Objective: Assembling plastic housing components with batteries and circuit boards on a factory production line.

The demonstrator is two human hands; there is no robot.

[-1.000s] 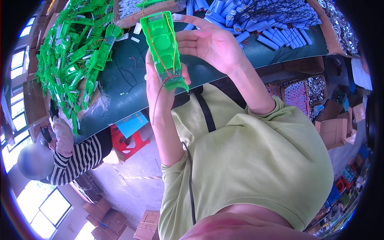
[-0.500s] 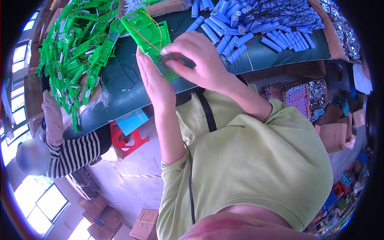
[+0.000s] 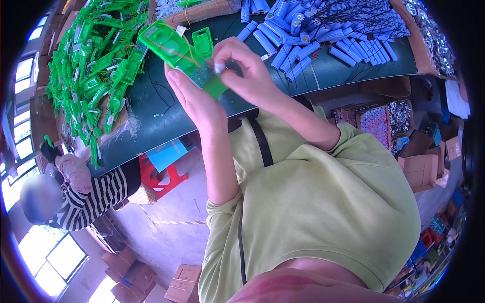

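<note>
My left hand [image 3: 201, 106] is closed around a bright green plastic casing [image 3: 162, 44] and keeps it tilted above the table. A small green circuit board [image 3: 201, 76] sits in the casing's near part. My right hand [image 3: 248, 76] is bent over the board, thumb and forefinger pinched together. Thin orange wires [image 3: 189, 56] run from the casing up to those fingertips, which are slightly blurred and partly hide the wire ends. Just beyond lies a smaller green plastic part [image 3: 203, 43], close to a small white connector [image 3: 180, 31].
Green casings [image 3: 96, 65] are heaped on the left of the dark green table [image 3: 151, 126]. Blue cylindrical cells [image 3: 303, 38] with black leads are piled at the far right. A co-worker in a striped top [image 3: 96, 197] is at left. Open cartons [image 3: 419, 169] stand at right.
The casing has tilted and shifted slightly left and nearer, uncovering the smaller green part behind. My right fingers have moved slightly right. The co-worker's arm has shifted, a green piece now at its hand.
</note>
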